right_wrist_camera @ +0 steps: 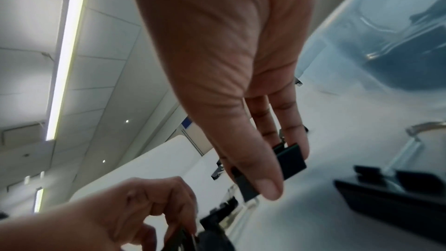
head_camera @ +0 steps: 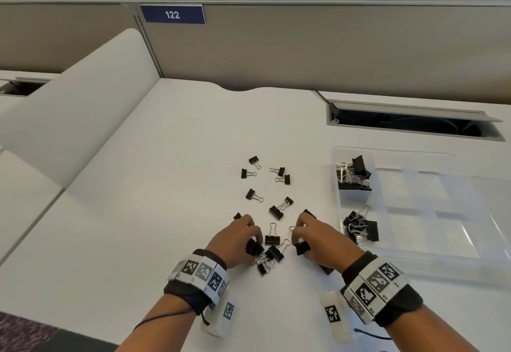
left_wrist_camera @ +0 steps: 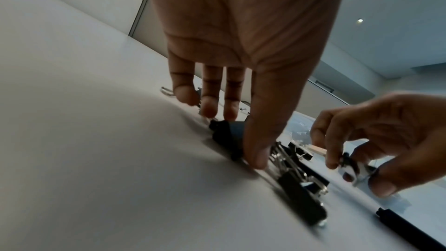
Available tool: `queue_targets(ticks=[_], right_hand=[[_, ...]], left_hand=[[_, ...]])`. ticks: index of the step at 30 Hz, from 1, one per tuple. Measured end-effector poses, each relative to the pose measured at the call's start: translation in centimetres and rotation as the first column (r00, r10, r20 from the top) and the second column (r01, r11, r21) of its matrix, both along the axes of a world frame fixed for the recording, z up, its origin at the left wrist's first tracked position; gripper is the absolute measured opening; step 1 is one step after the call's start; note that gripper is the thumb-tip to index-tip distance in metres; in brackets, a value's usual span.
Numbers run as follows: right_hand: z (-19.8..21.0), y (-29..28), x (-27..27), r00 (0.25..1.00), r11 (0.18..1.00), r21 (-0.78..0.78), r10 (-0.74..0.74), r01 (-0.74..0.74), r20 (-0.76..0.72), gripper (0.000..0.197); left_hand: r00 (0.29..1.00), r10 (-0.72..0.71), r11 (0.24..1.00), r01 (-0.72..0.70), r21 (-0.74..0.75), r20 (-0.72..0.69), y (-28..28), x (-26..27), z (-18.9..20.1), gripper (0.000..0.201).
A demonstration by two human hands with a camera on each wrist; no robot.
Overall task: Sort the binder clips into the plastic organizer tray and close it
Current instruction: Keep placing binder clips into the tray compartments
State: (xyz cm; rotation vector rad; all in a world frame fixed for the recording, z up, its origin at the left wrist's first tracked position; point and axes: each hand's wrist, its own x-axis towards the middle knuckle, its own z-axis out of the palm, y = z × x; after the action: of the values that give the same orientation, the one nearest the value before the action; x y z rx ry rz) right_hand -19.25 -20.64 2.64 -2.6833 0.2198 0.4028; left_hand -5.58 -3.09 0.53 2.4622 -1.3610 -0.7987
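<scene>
Currently both hands are down on the desk (head_camera: 166, 158) among loose black clips. Left hand (head_camera: 237, 237) has thumb and fingers closed on one clip (head_camera: 253, 248) lying on the surface; in the left wrist view the thumb (left_wrist_camera: 259, 140) sits on its near side, fingers on the far side. Right hand (head_camera: 318, 237) pinches another clip (head_camera: 302, 248) between thumb and fingers; the right wrist view puts that clip (right_wrist_camera: 288, 161) at the fingertips, whether lifted or on the desk is unclear. More clips lie between the two hands (head_camera: 272, 250) and a scatter sits further out (head_camera: 276, 212). Tray (head_camera: 414, 241) is just right of the right hand, lid open. Two left-side compartments hold clips: far one (head_camera: 354, 174), near one (head_camera: 360, 228). Partition sign (head_camera: 172, 14) reads 122.
</scene>
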Motion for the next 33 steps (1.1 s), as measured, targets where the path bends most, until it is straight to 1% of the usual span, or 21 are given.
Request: queue_targets(ticks=[3,6,8,11,14,16,18,20,22,23,25,28,31,33], right_hand=[[1.3,-0.3,0.0,0.999,0.997,0.072,-0.018,0.016,0.03,0.029],[2.6,-1.1,-0.2,0.997,0.992,0.115,-0.051,0.044,0.058,0.029],[3.2,-1.5,-0.6,0.995,0.99,0.129,-0.068,0.059,0.072,0.029],[3.7,-2.1,-1.2,0.992,0.987,0.139,-0.088,0.075,0.09,0.03],[4.2,-2.9,-1.8,0.988,0.984,0.154,-0.109,0.092,0.105,0.03],[4.8,-3.5,-2.4,0.984,0.978,0.177,-0.133,0.111,0.118,0.031],[5.6,-4.3,-3.1,0.978,0.974,0.176,-0.165,0.141,0.128,0.03],[6.3,-5.4,-3.9,0.97,0.97,0.171,-0.199,0.174,0.142,0.029],[6.8,-6.8,-4.8,0.96,0.968,0.146,-0.228,0.205,0.16,0.029],[7.0,-7.6,-5.4,0.956,0.967,0.126,-0.242,0.223,0.166,0.028],[7.2,-8.9,-6.5,0.947,0.962,0.078,-0.272,0.262,0.169,0.027],[7.3,-10.5,-7.7,0.937,0.95,0.03,-0.312,0.312,0.158,0.027],[7.5,-11.3,-8.4,0.931,0.942,-0.001,-0.333,0.337,0.153,0.027],[7.5,-11.5,-8.7,0.93,0.94,-0.006,-0.338,0.342,0.144,0.027]], left_hand=[[0.999,-0.017,0.999,0.018,-0.032,0.03,-0.5,0.1,0.4,0.028],[0.999,0.037,0.999,-0.036,-0.038,0.012,-0.8,0.3,1.2,0.021],[1.0,0.027,0.997,-0.027,-0.066,-0.007,-1.1,0.5,1.9,0.018],[1.0,0.006,0.994,-0.008,-0.105,-0.014,-1.6,1.1,3.7,0.021],[0.994,0.065,0.986,-0.077,-0.149,-0.084,-2.1,1.7,5.7,0.023],[0.982,0.133,0.964,-0.16,-0.214,-0.133,-2.6,1.8,7.0,0.022],[0.961,0.191,0.923,-0.245,-0.298,-0.198,-3.5,1.6,7.9,0.016],[0.929,0.217,0.869,-0.323,-0.374,-0.298,-4.9,0.9,8.2,0.013],[0.896,0.215,0.827,-0.379,-0.415,-0.389,-6.8,-0.4,8.2,0.012],[0.886,0.199,0.822,-0.383,-0.421,-0.419,-7.9,-1.3,7.9,0.011],[0.896,0.129,0.853,-0.319,-0.414,-0.424,-10.4,-3.2,7.4,0.01],[0.93,0.005,0.9,-0.165,-0.404,-0.369,-14.1,-6.2,6.5,0.01],[0.964,-0.043,0.916,-0.066,-0.395,-0.261,-16.8,-7.8,5.5,0.019],[0.973,-0.059,0.92,-0.034,-0.391,-0.222,-17.7,-8.4,5.0,0.024]])
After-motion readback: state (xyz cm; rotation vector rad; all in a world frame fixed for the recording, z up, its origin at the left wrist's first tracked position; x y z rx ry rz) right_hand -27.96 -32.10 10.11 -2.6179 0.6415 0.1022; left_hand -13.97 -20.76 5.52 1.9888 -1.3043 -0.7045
